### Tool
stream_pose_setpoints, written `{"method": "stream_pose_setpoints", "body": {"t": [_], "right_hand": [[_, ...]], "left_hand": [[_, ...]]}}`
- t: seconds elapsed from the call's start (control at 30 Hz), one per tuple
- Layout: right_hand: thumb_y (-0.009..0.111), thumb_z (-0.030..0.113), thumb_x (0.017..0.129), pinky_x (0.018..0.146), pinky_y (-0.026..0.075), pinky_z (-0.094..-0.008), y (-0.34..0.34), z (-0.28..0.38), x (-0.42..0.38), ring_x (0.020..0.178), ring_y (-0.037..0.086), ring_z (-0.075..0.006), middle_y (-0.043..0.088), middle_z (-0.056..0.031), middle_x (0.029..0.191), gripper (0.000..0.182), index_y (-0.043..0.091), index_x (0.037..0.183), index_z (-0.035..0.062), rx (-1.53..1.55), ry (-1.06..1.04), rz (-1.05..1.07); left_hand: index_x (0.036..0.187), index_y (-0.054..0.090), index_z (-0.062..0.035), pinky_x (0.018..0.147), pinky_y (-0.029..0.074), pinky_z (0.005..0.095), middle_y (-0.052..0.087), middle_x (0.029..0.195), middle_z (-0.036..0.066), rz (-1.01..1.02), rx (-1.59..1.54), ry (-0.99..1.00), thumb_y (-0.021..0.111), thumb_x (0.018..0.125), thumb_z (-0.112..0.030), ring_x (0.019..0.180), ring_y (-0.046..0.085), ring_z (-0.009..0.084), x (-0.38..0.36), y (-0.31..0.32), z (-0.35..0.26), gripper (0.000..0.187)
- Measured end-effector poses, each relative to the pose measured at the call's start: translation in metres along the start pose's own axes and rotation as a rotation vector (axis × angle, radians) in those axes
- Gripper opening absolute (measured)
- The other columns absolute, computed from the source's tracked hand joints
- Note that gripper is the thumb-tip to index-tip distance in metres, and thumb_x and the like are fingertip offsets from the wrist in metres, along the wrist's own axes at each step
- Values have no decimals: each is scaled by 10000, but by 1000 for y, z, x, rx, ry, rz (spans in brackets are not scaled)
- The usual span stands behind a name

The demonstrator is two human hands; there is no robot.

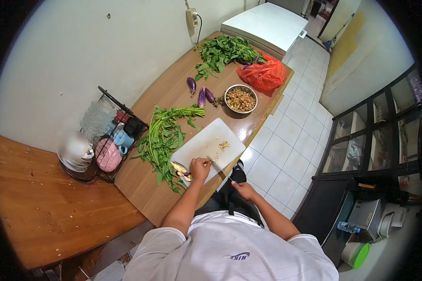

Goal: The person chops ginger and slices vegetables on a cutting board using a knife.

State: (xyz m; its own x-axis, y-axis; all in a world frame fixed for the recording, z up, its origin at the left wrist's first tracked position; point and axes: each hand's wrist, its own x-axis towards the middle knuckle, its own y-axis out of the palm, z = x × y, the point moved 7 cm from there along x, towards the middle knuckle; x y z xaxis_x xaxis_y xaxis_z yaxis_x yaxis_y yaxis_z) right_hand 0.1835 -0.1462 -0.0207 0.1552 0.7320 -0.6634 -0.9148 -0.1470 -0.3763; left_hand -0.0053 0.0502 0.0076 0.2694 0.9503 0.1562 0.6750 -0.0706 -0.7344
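My left hand (200, 169) rests on the white cutting board (222, 131), its fingers bunched over something too small or hidden to make out. In my right hand (246, 191) is a knife (222, 172), its blade slanting over the board's near edge towards my left fingertips. Small chopped pieces (224, 145) lie on the right part of the board. By its left edge sit cut eggplant pieces (180, 171) with pale flesh. Leafy greens (164, 136) spread along the board's left side. Beyond it is a metal bowl (240, 99) filled with chopped brownish bits.
Whole purple eggplants (201, 97) lie left of the bowl. More greens (222, 51) and a red plastic bag (263, 75) occupy the table's far end. A dish rack (122, 129) with glasses and plates stands at the left by the wall. A white chest (265, 25) adjoins the table's far end.
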Motion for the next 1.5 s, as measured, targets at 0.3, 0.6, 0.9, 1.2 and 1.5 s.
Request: {"method": "stream_pose_setpoints", "body": {"t": [0.3,0.6,0.9,1.2,1.5], "right_hand": [[429,718,981,903,512,-456,8,-1,-10,1033,693,-421,716,-297,1019,802,757,1034,-12,-42,104,99],[456,752,941,904,527,-477,-2,17,-10,1057,685,-421,723,-274,1034,786,747,1022,26,-227,74,-37],[466,718,955,868,529,-478,8,10,9,971,707,-407,721,-287,950,782,764,1002,-3,-78,45,-5],[481,743,961,437,356,-361,9,12,-3,455,481,-188,481,-57,544,742,542,616,89,186,137,82],[482,740,949,609,519,-428,11,-11,0,637,665,-299,670,-195,750,836,746,951,-53,117,204,142]], "left_hand": [[729,783,-129,780,512,441,690,768,63,-19,17,-3,813,726,-157,827,619,305,3,-1,-1,41],[733,780,-129,804,513,446,700,794,56,3,53,-57,816,720,-207,860,626,308,3,2,2,87],[758,795,-166,803,500,423,715,811,22,-20,64,-99,829,725,-253,871,622,291,-1,0,-5,99],[812,809,-183,820,504,427,733,840,13,-75,12,-182,828,746,-269,864,633,289,3,5,0,110],[772,811,-194,840,499,425,736,852,8,-55,69,-209,847,715,-275,887,633,291,6,6,-5,106]]}}
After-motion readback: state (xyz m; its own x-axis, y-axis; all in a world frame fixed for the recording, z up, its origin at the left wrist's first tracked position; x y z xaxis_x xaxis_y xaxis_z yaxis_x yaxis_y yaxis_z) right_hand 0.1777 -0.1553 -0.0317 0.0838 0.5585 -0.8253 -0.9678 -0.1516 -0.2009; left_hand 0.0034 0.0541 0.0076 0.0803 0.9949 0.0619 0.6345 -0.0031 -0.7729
